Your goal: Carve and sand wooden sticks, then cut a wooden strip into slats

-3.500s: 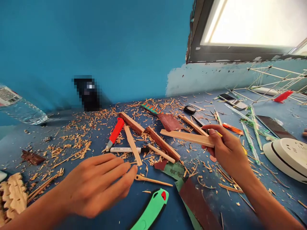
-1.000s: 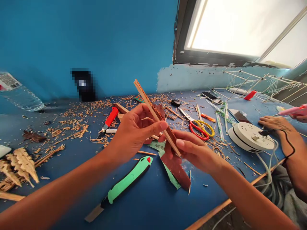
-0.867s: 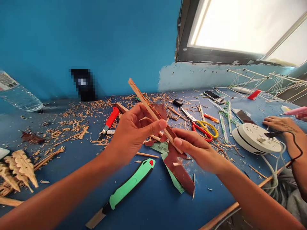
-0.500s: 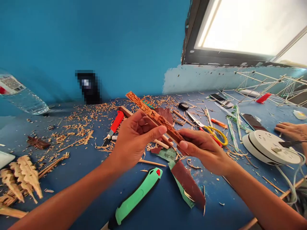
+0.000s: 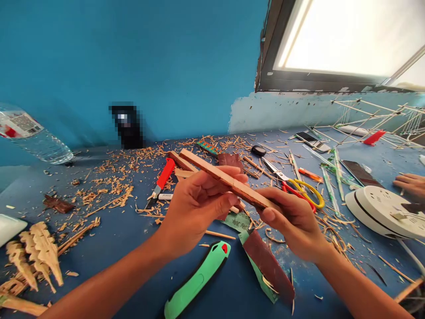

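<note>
A narrow wooden strip (image 5: 215, 173) slants across the middle, its far end up to the left, a smooth pale face turned upward. My left hand (image 5: 199, 206) is closed around its middle, thumb below and fingers behind. At the lower right end, my right hand (image 5: 288, 217) pinches the strip between thumb and fingers. Under the hands lies folded brown sandpaper (image 5: 265, 261) with a green backing. A green-handled tool (image 5: 199, 279) rests in front of my left hand. Just beyond that hand are a red utility knife (image 5: 164, 175) and another wood piece (image 5: 182, 161).
Wood shavings (image 5: 122, 166) litter the blue table. Scissors (image 5: 292, 181), phones and a white power strip (image 5: 381, 208) lie to the right, near another person's hand (image 5: 410, 184). Carved wood pieces (image 5: 41, 248) and a water bottle (image 5: 36, 137) are at left. A stick frame (image 5: 372, 115) stands back right.
The strip has been turned over in my hands: its rough, dark bark-like face was up, and now a smooth pale face shows. It also sits slightly lower. The view has shifted a little.
</note>
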The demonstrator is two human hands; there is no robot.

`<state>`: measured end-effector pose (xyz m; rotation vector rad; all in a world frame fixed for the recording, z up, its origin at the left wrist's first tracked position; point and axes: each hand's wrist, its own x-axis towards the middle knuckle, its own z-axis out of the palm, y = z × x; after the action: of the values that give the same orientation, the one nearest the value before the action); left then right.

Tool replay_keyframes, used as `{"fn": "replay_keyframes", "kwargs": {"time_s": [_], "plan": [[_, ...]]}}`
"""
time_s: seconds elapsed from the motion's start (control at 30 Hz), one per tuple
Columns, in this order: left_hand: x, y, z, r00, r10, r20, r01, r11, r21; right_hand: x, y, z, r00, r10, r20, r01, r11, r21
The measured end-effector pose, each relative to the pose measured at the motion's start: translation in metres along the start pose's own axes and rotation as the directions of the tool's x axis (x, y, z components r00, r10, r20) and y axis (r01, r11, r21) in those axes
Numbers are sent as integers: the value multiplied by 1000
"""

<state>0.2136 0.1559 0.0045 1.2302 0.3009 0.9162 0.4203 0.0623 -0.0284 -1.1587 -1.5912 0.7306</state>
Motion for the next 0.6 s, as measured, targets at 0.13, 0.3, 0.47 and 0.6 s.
{"fn": "replay_keyframes", "kwargs": {"time_s": [0.13,0.3,0.47,0.6], "plan": [[-1,-3,-1,999,-5,42,6,999,-32,-2,3,2,997,-57,-45,51,993,-106],[-1,-3,-1,999,4,46,-3,999,-40,-3,6,3,995,-69,-72,60,991,-121],[-6,1,-3,995,-8,101,8,1000,9,-4,3,4,992,-94,-90,81,986,-143],[-9,2,-4,996,-24,86,23,999,22,-7,1,4,989,-115,-95,98,982,-162]]}}
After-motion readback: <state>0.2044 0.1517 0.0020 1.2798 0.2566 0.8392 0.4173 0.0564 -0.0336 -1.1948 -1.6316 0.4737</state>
